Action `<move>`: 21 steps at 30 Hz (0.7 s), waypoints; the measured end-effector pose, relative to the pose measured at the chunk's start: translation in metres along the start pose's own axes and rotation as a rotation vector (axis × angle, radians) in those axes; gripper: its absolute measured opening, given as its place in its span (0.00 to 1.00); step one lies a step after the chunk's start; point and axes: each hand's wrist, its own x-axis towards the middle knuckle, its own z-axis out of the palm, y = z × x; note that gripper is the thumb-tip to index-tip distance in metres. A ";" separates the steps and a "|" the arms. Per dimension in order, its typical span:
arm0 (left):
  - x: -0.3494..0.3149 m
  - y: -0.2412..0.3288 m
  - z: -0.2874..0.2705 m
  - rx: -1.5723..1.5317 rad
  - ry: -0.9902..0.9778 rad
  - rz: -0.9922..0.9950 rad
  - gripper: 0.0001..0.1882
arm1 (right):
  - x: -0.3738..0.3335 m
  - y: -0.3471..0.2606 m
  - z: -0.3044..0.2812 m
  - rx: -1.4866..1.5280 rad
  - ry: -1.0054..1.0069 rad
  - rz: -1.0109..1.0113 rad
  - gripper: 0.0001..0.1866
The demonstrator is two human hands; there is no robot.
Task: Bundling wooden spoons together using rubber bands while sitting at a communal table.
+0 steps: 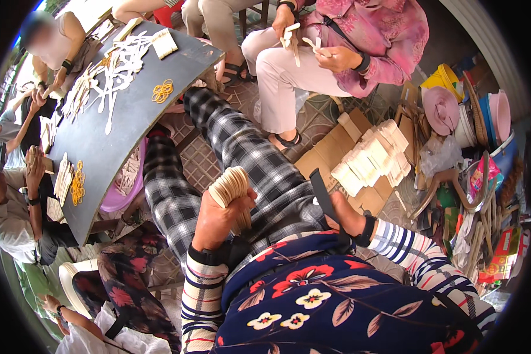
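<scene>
Above my lap, my left hand (213, 221) is closed around a thick bundle of pale wooden spoons (229, 186). Their rounded ends stand level at the top, and the lower ends show below my fingers. My right hand (349, 217) is low by my right hip, behind a flat black strip (323, 194). Its fingers are mostly hidden, so whether it grips the strip cannot be made out.
Stacked wooden bundles (371, 154) lie on cardboard (320, 156) at my right. A dark table (121, 127) at left carries loose wooden spoons (124, 65) and yellow rubber bands (163, 91). A purple basin (119, 197) is underneath. Several people sit around, one in pink (371, 35) handling wooden pieces.
</scene>
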 end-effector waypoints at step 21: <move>-0.011 0.003 -0.001 -0.014 -0.012 0.025 0.12 | 0.011 -0.029 0.043 0.240 -0.065 -0.099 0.29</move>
